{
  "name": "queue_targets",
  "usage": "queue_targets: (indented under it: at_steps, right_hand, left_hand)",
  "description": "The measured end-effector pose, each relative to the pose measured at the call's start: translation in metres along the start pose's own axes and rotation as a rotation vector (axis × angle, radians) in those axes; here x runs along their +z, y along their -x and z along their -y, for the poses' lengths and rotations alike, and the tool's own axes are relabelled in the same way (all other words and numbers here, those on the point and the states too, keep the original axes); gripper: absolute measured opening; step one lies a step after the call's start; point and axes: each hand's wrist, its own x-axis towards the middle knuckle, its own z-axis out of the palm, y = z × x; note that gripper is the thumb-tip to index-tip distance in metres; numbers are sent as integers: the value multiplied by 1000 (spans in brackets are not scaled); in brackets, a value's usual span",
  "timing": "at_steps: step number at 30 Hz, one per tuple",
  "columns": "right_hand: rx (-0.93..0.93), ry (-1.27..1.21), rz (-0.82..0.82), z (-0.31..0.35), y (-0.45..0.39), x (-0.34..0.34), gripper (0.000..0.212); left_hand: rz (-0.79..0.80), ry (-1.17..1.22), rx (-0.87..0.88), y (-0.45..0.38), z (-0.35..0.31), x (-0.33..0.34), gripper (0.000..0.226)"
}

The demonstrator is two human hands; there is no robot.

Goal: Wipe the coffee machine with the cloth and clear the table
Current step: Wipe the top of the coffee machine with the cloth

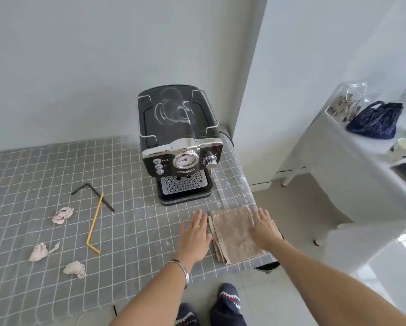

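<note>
Your left hand (195, 234) lies flat and empty beside the cloth (235, 234); your right hand (265, 228), fingers spread, covers its right edge. White smears blur the machine (180, 147) top.

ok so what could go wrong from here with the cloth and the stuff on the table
1. The folded cloth lies at the table's right edge; a careless grab could drag it off onto the floor.
2. The white smear on the coffee machine top may just spread if wiped lightly.
3. The crumpled tissues and two bent straws lie scattered to the left, so a broad sweep could knock them off.
</note>
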Motion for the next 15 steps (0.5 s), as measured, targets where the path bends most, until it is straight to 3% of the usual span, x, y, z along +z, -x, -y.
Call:
queue_targets:
  at_steps: [4, 8, 11, 15]
  right_hand:
    - [27, 56, -142, -9, 3, 26, 53]
    - [-63, -88, -290, -10, 6, 33, 31]
    - [-76, -275, -348, -7, 8, 27, 16]
    - [-174, -516, -308, 1, 20, 4, 6]
  left_hand:
    - [11, -84, 54, -14, -27, 17, 65]
    - [20, -123, 28, -19, -31, 28, 71]
    - [33, -73, 6, -19, -36, 29, 94]
    - [4, 78, -26, -22, -48, 29, 126]
